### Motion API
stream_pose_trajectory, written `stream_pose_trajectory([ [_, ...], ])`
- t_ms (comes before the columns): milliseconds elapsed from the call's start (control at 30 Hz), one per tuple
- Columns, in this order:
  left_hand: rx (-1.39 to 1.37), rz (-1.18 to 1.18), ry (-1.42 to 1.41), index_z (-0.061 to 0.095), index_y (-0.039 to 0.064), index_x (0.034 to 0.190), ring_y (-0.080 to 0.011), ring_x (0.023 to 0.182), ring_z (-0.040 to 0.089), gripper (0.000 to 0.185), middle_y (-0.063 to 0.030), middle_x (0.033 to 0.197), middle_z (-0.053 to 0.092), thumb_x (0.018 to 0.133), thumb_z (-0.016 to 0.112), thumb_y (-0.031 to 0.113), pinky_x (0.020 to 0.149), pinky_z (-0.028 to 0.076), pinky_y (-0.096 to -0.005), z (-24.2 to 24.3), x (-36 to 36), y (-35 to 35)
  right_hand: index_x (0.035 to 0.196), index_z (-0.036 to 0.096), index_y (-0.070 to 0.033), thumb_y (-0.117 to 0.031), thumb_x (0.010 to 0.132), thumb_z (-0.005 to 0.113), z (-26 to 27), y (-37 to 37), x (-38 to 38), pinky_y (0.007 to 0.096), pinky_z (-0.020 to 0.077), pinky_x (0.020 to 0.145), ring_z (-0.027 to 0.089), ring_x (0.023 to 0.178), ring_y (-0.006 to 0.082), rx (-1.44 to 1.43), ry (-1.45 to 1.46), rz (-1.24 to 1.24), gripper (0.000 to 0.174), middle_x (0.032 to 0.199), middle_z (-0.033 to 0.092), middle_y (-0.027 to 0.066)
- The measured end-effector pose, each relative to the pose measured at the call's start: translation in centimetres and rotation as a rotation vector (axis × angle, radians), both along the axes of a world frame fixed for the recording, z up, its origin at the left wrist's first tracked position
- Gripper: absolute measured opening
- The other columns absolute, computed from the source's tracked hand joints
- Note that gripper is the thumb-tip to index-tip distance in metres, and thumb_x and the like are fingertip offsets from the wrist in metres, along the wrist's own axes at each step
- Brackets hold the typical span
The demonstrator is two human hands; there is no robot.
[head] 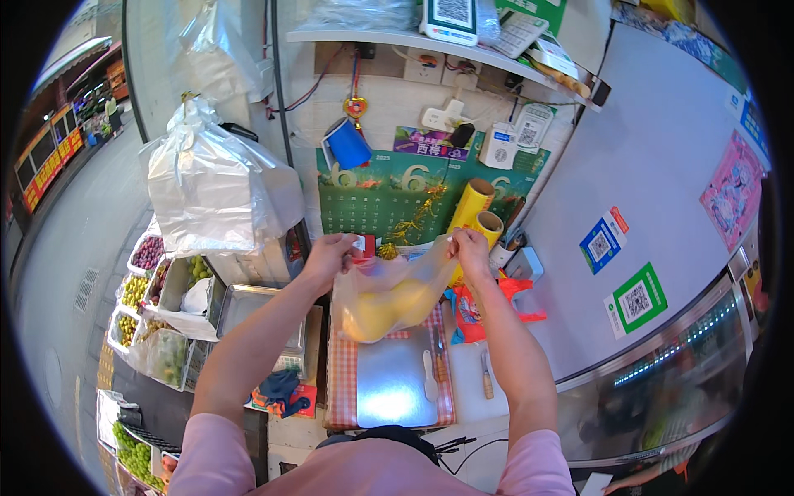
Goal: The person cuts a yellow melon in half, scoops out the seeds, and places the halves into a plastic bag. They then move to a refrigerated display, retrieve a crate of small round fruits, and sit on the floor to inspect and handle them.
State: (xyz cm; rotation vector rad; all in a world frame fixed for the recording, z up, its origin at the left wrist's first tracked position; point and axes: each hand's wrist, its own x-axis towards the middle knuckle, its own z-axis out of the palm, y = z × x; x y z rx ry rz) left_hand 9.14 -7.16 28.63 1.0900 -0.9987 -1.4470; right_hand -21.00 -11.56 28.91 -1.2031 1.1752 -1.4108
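A translucent plastic bag (388, 297) hangs between my two hands, with yellow contents sagging in its bottom; what they are is blurred through the film. My left hand (330, 259) pinches the bag's upper left corner. At the upper right corner, my right hand (469, 251) grips the other end of its rim. Below the bag lies a shiny metal board (397, 384) on a red checked cloth (342, 384). A white-handled tool (429, 375) rests on the board's right side. Close to my right forearm is a red and blue printed plastic bag (469, 313).
Yellow film rolls (469, 204) stand behind my right hand. A wooden-handled tool (487, 378) lies on a white surface. Clear bags (205, 192) hang at left above fruit baskets (127, 328) and a metal tray (248, 304). A wall shelf (378, 37) juts out above; a glass-fronted case (676, 372) stands right.
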Motion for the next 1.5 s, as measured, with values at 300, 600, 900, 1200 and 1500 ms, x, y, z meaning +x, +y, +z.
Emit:
stream_pose_trajectory([
  [300,-0.244,0.168,-0.766,0.071,0.0,0.095,-0.0365,0.079,0.07,0.046,-0.0227,0.083,0.07,0.097,0.051,0.042,0.072,0.054,-0.0451,-10.5,-2.4,-3.6,0.069,0.066,-0.003,-0.022,0.087,0.064,-6.5,-2.0,-3.2,0.0295,0.0446,0.057,0.057,0.058,0.0132,0.077,0.517,0.02,0.026,0.063,0.063,0.0042],
  [600,0.139,0.851,-0.822,0.072,0.005,0.094,-0.0412,0.086,0.067,0.035,-0.0209,0.092,0.07,0.095,0.057,0.037,0.078,0.051,-0.0479,-14.8,14.5,-0.4,0.092,0.065,0.001,-0.006,0.093,0.059,-10.5,2.7,-10.9,0.0281,0.0505,0.068,0.061,0.071,0.0136,-0.177,0.555,0.001,0.01,0.076,0.064,0.0048],
  [900,0.038,0.778,-1.47,0.048,0.005,0.139,-0.0329,0.137,0.039,0.054,-0.0192,0.146,0.045,0.094,0.051,0.034,0.113,0.034,-0.0431,-19.2,28.2,-7.2,0.092,0.065,0.001,-0.017,0.095,0.061,-8.8,16.2,-12.1,0.0289,0.0518,0.052,0.062,0.059,0.0145,0.463,0.499,-0.021,0.019,0.076,0.066,0.0085],
  [1200,-0.274,0.838,-1.316,0.059,0.001,0.123,-0.0426,0.108,0.06,0.035,-0.0241,0.118,0.063,0.093,0.058,0.02,0.088,0.049,-0.051,-26.7,36.1,-9.0,0.107,0.066,0.0,-0.027,0.093,0.066,-10.2,30.3,-15.7,0.029,0.0573,0.067,0.069,0.072,0.0169,0.797,0.413,-0.257,0.03,0.087,0.07,0.0083],
  [1500,-0.704,0.475,-1.505,0.063,0.001,0.099,-0.0403,0.087,0.061,0.014,-0.0188,0.094,0.064,0.095,0.052,0.009,0.072,0.047,-0.0461,-21.7,29.2,2.9,0.102,0.064,0.001,-0.029,0.091,0.068,-19.7,26.5,-15.6,0.0312,0.055,0.054,0.066,0.063,0.0194,0.834,0.192,-0.408,0.032,0.085,0.067,0.0094],
])
